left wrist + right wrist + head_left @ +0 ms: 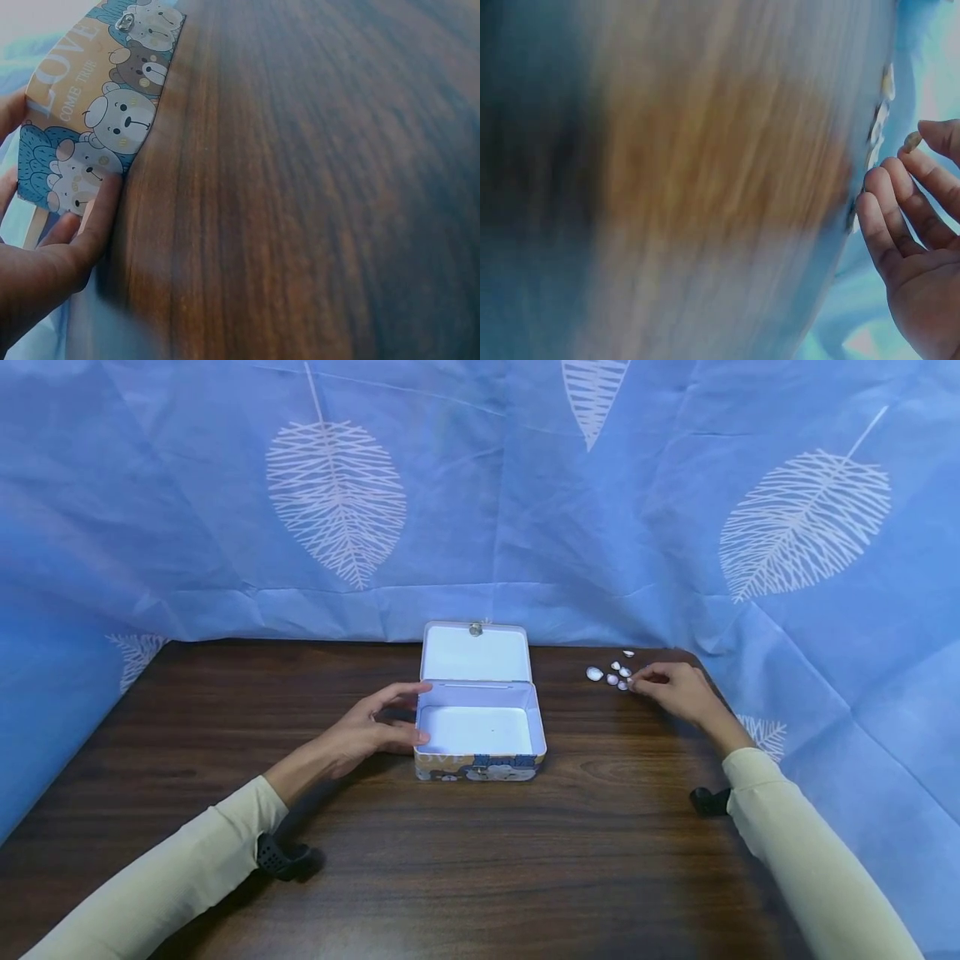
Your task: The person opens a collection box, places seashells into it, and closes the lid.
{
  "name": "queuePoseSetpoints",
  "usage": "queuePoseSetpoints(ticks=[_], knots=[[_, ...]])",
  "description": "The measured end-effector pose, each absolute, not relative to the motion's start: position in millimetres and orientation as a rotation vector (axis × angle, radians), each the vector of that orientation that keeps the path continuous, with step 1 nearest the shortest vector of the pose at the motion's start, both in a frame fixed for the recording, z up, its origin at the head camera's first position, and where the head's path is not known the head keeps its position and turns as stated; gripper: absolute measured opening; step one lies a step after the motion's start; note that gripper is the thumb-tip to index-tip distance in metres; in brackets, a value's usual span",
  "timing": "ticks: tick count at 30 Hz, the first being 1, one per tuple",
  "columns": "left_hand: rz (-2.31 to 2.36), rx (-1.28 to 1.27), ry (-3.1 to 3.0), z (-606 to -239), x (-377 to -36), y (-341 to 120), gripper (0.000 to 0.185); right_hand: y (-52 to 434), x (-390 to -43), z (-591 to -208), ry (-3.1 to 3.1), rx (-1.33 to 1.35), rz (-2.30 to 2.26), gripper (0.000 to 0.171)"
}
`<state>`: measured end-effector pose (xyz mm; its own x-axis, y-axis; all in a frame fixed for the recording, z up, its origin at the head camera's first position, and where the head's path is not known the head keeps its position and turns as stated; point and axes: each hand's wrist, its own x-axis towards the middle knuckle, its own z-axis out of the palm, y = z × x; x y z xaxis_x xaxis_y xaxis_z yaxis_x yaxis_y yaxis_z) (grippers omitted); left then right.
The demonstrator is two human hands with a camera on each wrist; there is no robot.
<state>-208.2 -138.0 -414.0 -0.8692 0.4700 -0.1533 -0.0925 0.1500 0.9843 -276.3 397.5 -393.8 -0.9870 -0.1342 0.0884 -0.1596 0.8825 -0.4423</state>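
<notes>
1 box [482, 731] stood on the bench [600, 860], its 1 lid [476, 653] raised at the back. The left hand [362, 728] touched the box's left side, thumb and fingers spread apart. About 6 small pale pieces [594, 673] lay near the bench's far right corner, beside the right hand [671, 687]. The right wrist view showed 1 small brownish piece [913, 141] pinched between its thumb and fingers, hard to make out from the head. Only the left wrist view gave the printed bears [124, 120] clearly. Blue cloth [525, 527] hung behind; 2 black bands [279, 857] sat at the sleeves.
</notes>
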Motion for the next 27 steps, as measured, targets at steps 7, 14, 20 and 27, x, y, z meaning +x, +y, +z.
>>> queuePoseSetpoints(ticks=[7, 14, 20, 27], knots=[[1.765, 0.353, 2.003, -413, -209, -138, 0.085, 382, -268, -391, -2.937, 0.238, 0.741, 0.031], [1.772, 0.354, 2.0, -413, -208, -138, 0.085, 364, -261, -390, -2.9, 0.254, 0.798, 0.032], [1.774, 0.351, 1.994, -414, -208, -139, 0.085, 346, -253, -386, -2.899, 0.275, 0.832, 0.031], [1.769, 0.334, 1.994, -412, -209, -138, 0.085, 325, -246, -377, -2.891, 0.333, 0.869, 0.03]])
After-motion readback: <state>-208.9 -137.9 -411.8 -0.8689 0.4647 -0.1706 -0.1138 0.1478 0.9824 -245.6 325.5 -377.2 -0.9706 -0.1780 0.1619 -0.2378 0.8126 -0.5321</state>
